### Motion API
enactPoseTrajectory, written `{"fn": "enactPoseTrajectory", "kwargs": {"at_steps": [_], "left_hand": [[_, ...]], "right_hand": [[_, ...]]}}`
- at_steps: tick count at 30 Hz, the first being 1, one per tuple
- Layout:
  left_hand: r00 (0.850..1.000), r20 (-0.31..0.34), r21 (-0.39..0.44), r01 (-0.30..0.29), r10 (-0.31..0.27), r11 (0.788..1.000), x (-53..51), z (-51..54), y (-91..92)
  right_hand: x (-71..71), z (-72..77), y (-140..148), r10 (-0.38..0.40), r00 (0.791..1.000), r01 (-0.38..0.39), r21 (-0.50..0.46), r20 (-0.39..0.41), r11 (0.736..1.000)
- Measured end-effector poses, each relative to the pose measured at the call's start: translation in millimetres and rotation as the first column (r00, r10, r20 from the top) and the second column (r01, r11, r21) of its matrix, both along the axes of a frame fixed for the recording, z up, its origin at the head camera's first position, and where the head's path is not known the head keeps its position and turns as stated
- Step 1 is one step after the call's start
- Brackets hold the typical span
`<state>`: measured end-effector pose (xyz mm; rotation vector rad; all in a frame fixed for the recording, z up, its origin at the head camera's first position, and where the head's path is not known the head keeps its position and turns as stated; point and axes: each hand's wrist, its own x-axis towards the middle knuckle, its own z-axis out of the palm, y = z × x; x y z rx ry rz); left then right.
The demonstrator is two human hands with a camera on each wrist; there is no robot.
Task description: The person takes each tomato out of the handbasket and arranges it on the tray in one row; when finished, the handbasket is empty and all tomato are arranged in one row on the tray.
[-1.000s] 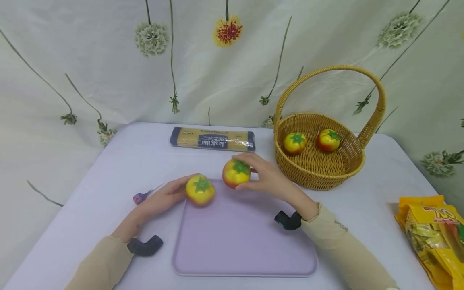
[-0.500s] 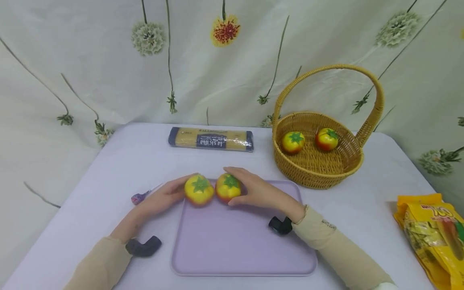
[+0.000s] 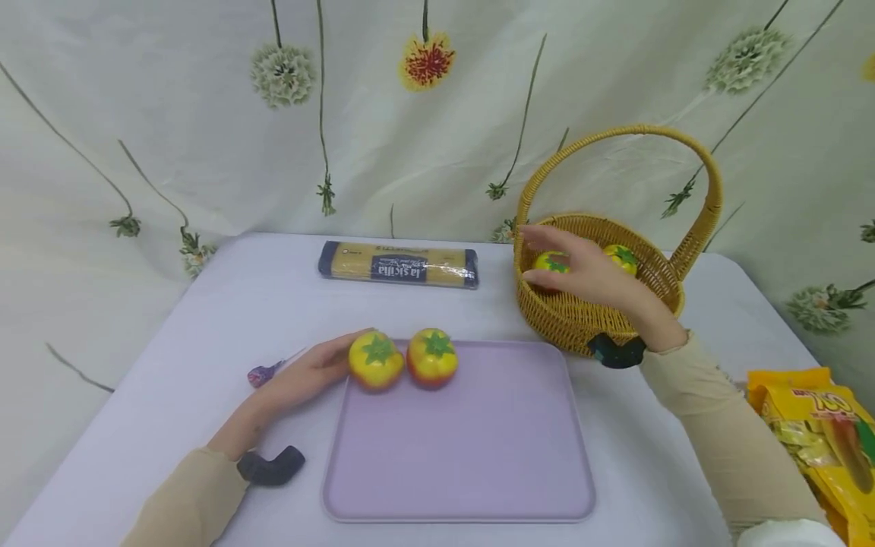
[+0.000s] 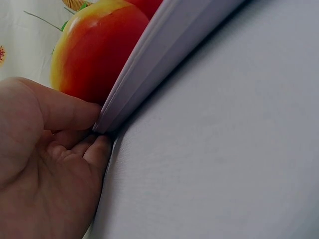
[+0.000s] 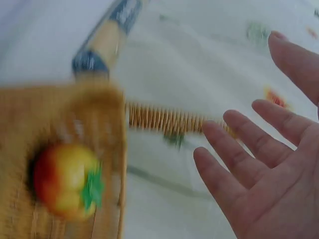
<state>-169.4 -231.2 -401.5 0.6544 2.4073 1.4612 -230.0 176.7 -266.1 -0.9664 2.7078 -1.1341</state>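
Observation:
My left hand [image 3: 317, 370] is at the far left corner of a lilac tray [image 3: 465, 456]; in the left wrist view its thumb and fingers pinch the tray's rim [image 4: 134, 64]. Beside it on the tray sits a yellow-and-red, persimmon-like fruit [image 3: 376, 363] with a green leafy top. A second such fruit [image 3: 432, 361] stands just to its right. My right hand [image 3: 581, 266] hovers over a wicker basket [image 3: 557, 319], fingers spread and holding nothing in the right wrist view. Two like fruits lie in the basket: one [image 3: 544, 263] partly behind the hand, another [image 3: 622, 257] behind it.
A pack of spaghetti [image 3: 399, 264] lies at the back of the white table. A wrapped lollipop [image 3: 263, 374] is left of my left hand. On the right is a yellow candy bag [image 3: 813, 441], partly behind my right sleeve. The basket's tall handle [image 3: 639, 131] arches over it.
My right hand has set a fruit on the tray beside the first one, let go, and moved right and back over the basket. My left hand has stayed at the tray's corner.

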Motion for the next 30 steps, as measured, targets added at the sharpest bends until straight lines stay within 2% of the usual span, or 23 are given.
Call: {"fn": "enactPoseTrajectory", "kwargs": {"at_steps": [2,5,9,11,20,30], "left_hand": [[1.0,-0.007,-0.004,0.001,-0.001,1.0,-0.8,0.0,-0.2],[1.0,-0.014,-0.005,-0.001,0.001,1.0,-1.3,0.8,-0.6],[1.0,-0.024,0.0,0.004,-0.004,1.0,-0.9,1.7,-0.7],[1.0,-0.021,0.0,0.002,-0.002,1.0,-0.3,1.8,-0.4],[0.999,-0.034,0.006,0.011,-0.011,1.0,0.4,0.0,0.0],[0.999,-0.039,0.017,0.013,-0.013,1.0,0.4,1.4,1.4]], "right_hand": [[-11.3,5.5,18,-0.032,0.999,0.033,-0.012,0.026,0.999],[-25.0,9.7,40,-0.092,0.99,0.095,-0.021,0.107,0.995],[-38.1,6.5,57,-0.158,0.965,0.168,-0.035,0.208,0.985],[-43.7,1.7,61,-0.17,0.958,0.188,-0.056,0.231,0.981],[-58.9,-25.8,68,-0.194,0.935,0.219,-0.054,0.296,0.974],[-65.5,-40.4,69,-0.164,0.928,0.187,-0.037,0.335,0.982]]}}
